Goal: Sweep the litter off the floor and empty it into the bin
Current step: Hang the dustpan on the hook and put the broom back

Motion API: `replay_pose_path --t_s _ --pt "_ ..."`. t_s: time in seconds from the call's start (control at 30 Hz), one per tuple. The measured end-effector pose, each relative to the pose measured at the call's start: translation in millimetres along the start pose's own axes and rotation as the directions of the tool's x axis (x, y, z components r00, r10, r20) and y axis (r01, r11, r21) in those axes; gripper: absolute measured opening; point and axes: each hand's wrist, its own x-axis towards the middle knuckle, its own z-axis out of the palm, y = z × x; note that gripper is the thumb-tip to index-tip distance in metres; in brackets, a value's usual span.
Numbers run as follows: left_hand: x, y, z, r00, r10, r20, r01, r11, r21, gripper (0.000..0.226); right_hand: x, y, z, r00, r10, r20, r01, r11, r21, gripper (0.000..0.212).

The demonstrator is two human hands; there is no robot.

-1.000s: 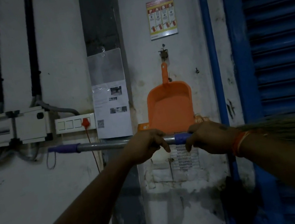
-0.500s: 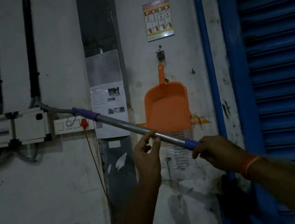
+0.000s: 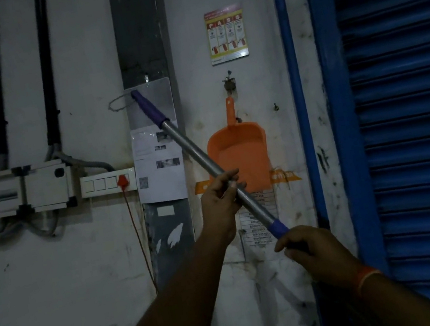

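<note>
Steel-shafted broom handle [image 3: 201, 159] slants across the wall-hung orange dustpan [image 3: 244, 157], left hand [image 3: 221, 199] pinching mid-shaft, right hand [image 3: 314, 254] gripping below the purple collar, apparently to steady it for sweeping; bristles, litter and bin unseen.

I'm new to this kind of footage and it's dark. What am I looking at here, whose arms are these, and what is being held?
This is one picture from a camera worn on a person's head, facing a wall. No machine: the arms are the wearer's own. The left hand pinches the metal broom handle mid-shaft; the right hand grips its lower end, below a purple sleeve. The handle slants up to the left. Behind it an orange dustpan hangs on the wall, beside a blue shutter.
</note>
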Motion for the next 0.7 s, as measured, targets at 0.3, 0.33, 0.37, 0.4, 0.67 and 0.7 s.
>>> replay_pose_path --t_s 0.3,0.33,0.37,0.4,0.67,0.7 --pt "-9 -7 8 0.973 -0.117 0.199 0.057 0.957 0.285 0.024 81 -80 -93 0.947 -0.220 -0.232 0.246 0.966 0.086 0.030" --pt "-12 -10 8 0.965 -0.131 0.228 0.051 0.945 0.323 0.024 97 -90 -96 0.953 -0.236 -0.189 0.255 0.963 0.085 0.029" --pt "-14 -12 9 0.956 -0.136 0.259 0.034 0.931 0.364 0.025 114 -96 -97 0.960 -0.243 -0.137 0.253 0.966 0.058 0.028" --pt "-16 -14 9 0.948 -0.137 0.289 0.010 0.916 0.401 0.025 129 -99 -96 0.965 -0.249 -0.080 0.251 0.968 0.015 0.027" --pt "7 -12 -22 0.844 -0.212 0.493 -0.085 0.854 0.513 0.026 188 -75 -62 0.989 -0.146 -0.026 0.149 0.974 0.168 0.016" --pt "20 -5 -33 0.820 -0.224 0.527 -0.098 0.851 0.515 0.025 191 -71 -58 0.990 -0.138 -0.021 0.140 0.970 0.201 0.015"
